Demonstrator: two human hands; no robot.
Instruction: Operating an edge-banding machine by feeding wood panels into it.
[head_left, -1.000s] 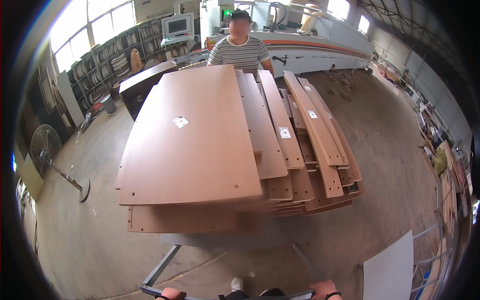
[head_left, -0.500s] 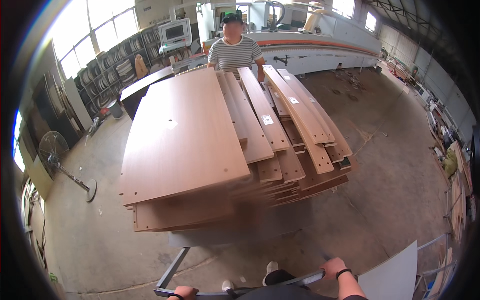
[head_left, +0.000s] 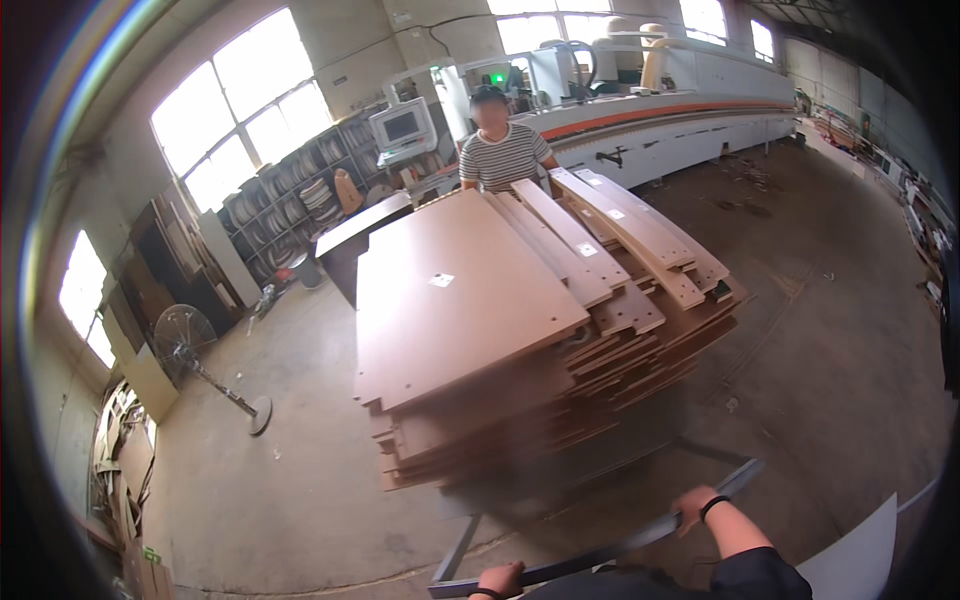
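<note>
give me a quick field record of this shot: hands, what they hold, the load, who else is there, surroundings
left hand: closed on the grey cart handle bar, near its left end
right hand: closed on the same bar, further right, black band on the wrist
load: stack of brown wood panels, broad sheets on the left, narrow strips fanned on the right
other person: striped shirt, standing at the stack's far end
floor: bare concrete
surroundings: standing fan at left, long white machine behind, white board at lower right

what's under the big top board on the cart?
Under the big board lie stacked brown boards, edges showing at front and right. The cart bed is hidden; only its handle bar shows.
</note>
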